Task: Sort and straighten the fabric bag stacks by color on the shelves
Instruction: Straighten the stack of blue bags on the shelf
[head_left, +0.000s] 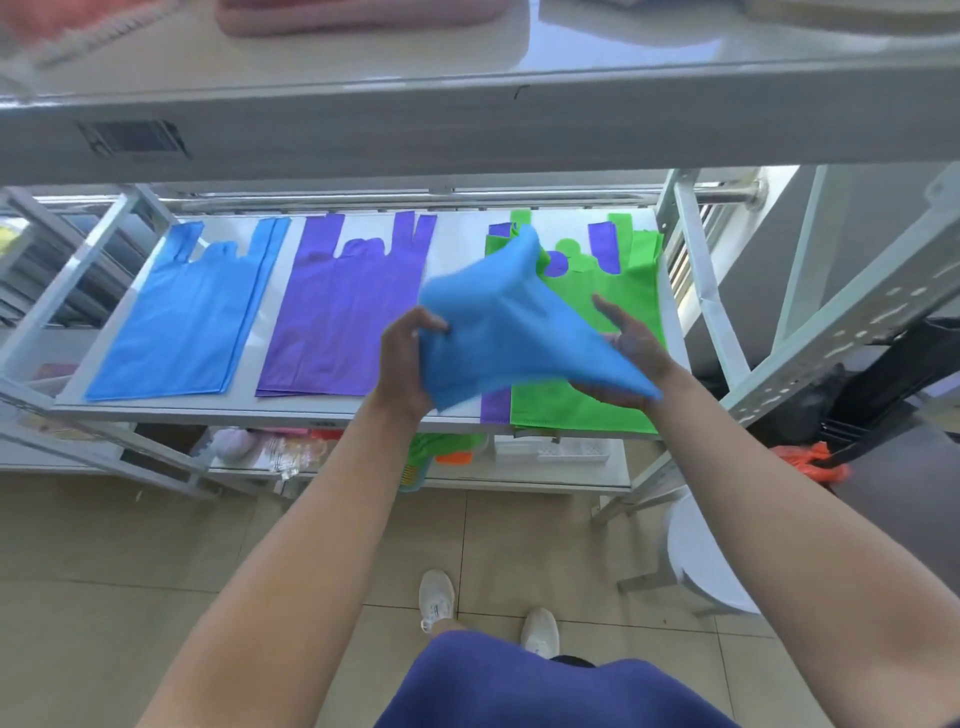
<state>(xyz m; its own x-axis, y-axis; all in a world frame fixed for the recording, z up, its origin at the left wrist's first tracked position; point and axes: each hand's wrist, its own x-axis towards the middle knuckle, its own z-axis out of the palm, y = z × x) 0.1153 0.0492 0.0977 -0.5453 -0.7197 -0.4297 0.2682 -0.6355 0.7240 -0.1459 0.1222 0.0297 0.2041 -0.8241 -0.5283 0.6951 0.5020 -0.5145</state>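
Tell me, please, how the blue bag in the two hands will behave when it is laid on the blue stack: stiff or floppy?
Probably floppy: the blue bag sags and creases between the left hand and right hand. It looks light, since pinched edges carry it. It will likely land wrinkled on the blue stack and need smoothing.

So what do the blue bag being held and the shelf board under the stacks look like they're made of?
The blue bag looks like thin matte fabric, probably non-woven: it drapes and creases softly between the left hand and right hand, with no shine. The shelf board looks like smooth, glossy white-painted metal or laminate; it reflects light, so which one is unclear.
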